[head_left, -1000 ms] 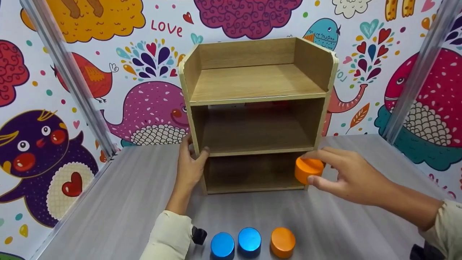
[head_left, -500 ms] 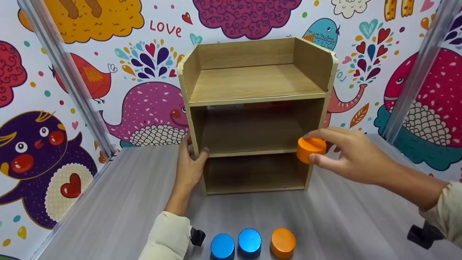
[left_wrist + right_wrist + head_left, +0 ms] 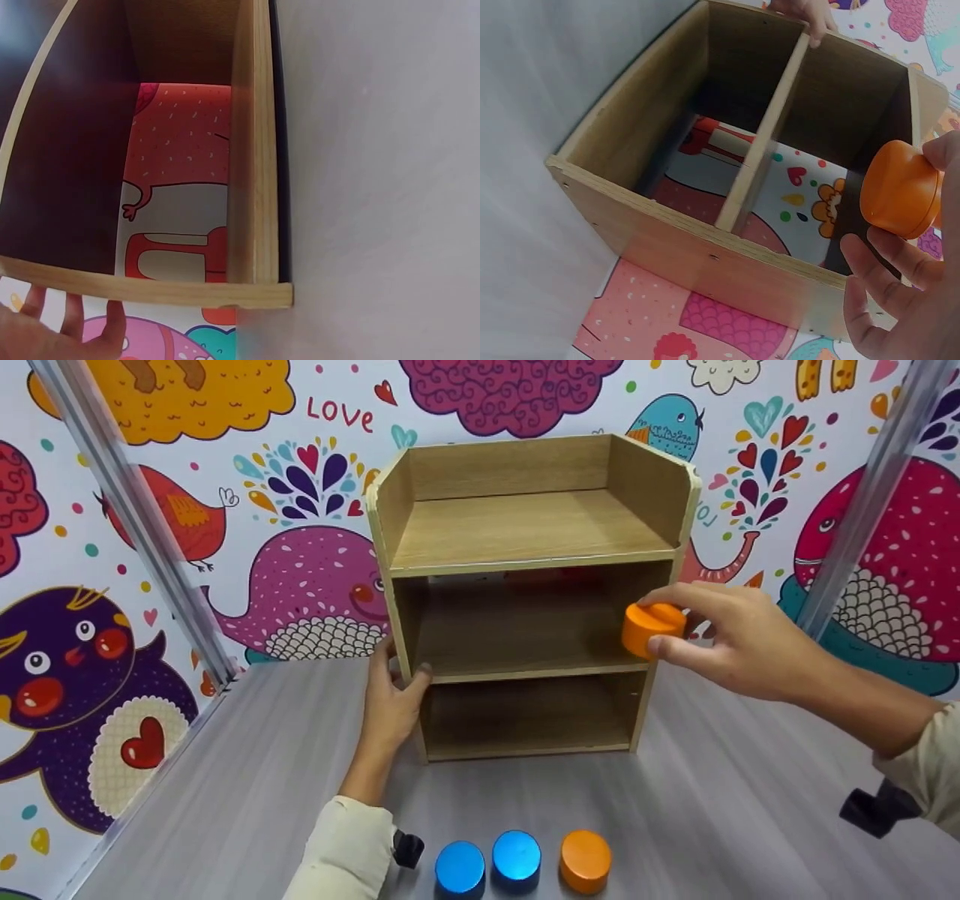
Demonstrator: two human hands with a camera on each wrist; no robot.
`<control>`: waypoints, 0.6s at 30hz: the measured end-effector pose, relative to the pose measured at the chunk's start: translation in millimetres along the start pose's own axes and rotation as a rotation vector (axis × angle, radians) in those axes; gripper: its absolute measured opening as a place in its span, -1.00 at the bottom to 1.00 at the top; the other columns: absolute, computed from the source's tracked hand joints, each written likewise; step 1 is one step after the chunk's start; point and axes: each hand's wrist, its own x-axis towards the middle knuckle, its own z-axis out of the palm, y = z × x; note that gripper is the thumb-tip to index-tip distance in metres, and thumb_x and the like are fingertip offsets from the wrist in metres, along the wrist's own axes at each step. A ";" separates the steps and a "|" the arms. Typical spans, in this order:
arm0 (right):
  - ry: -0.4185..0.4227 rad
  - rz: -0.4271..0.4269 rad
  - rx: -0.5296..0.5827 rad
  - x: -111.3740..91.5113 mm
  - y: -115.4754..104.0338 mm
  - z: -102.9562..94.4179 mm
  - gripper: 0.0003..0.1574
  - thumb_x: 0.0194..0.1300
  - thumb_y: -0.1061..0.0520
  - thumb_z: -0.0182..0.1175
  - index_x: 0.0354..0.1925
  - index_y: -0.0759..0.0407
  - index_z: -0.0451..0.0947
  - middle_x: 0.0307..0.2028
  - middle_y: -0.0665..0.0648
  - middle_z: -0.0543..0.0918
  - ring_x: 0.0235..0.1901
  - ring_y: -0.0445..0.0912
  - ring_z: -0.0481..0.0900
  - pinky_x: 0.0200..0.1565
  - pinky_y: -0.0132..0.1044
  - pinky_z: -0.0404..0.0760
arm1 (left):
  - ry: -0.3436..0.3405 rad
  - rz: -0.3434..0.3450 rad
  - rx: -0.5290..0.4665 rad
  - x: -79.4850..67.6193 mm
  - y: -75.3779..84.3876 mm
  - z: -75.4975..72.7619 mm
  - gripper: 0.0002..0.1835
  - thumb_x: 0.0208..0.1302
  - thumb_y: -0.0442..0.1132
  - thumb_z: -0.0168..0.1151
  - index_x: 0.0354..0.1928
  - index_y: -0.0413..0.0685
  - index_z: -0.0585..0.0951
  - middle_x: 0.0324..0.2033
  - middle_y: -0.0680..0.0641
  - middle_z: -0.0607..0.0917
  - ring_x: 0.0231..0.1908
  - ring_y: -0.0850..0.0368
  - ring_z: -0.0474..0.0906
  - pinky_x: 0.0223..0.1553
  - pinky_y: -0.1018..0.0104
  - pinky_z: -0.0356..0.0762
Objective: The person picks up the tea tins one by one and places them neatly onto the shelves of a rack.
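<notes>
A small wooden shelf unit with three levels stands upright on the table. My left hand grips its left side panel, thumb at the front edge and fingers round the outside; the left wrist view shows those fingers at the panel. Between thumb and fingers, my right hand pinches a short orange cylinder. It is held up by the shelf's right front edge, level with the middle compartment. In the right wrist view the orange cylinder overlaps the upper part of the shelf.
Near the table's front edge stand two blue cylinders and a second orange cylinder in a row. Printed cartoon wall panels and metal posts enclose the grey table behind and at the sides.
My right hand has risen with the orange cylinder, from beside the bottom compartment to the height of the middle one. The left hand has kept its grip on the side panel.
</notes>
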 end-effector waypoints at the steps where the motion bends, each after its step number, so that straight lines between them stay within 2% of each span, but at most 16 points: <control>1: 0.001 0.009 -0.003 1.2 -0.1 -1.6 -0.49 0.33 -0.10 0.36 0.21 -0.09 0.60 -0.08 0.00 0.73 -0.20 -0.15 0.61 -0.23 -0.37 0.60 | -0.002 0.000 0.000 0.3 0.3 0.1 -0.25 0.38 -0.22 0.24 0.54 0.05 0.18 0.32 -0.15 0.37 0.14 -0.12 0.47 0.10 -0.02 0.54; 12: 0.041 0.060 -0.028 15.9 -1.7 -13.6 -0.54 0.35 -0.10 0.33 0.19 -0.12 0.62 -0.10 0.04 0.74 -0.21 -0.08 0.63 -0.27 -0.36 0.56 | 0.001 -0.004 0.003 0.2 -0.7 -0.1 -0.25 0.36 -0.22 0.23 0.54 0.08 0.19 0.31 -0.13 0.38 0.10 -0.13 0.47 0.09 -0.05 0.51; 18: 0.090 0.072 -0.021 22.8 -6.5 -22.0 -0.51 0.38 -0.11 0.30 0.24 -0.10 0.61 -0.05 0.12 0.74 -0.22 -0.03 0.63 -0.30 -0.45 0.51 | -0.004 -0.003 -0.006 -0.2 -1.0 0.0 -0.25 0.36 -0.23 0.24 0.54 0.08 0.19 0.31 -0.13 0.38 0.12 -0.13 0.48 0.09 -0.04 0.52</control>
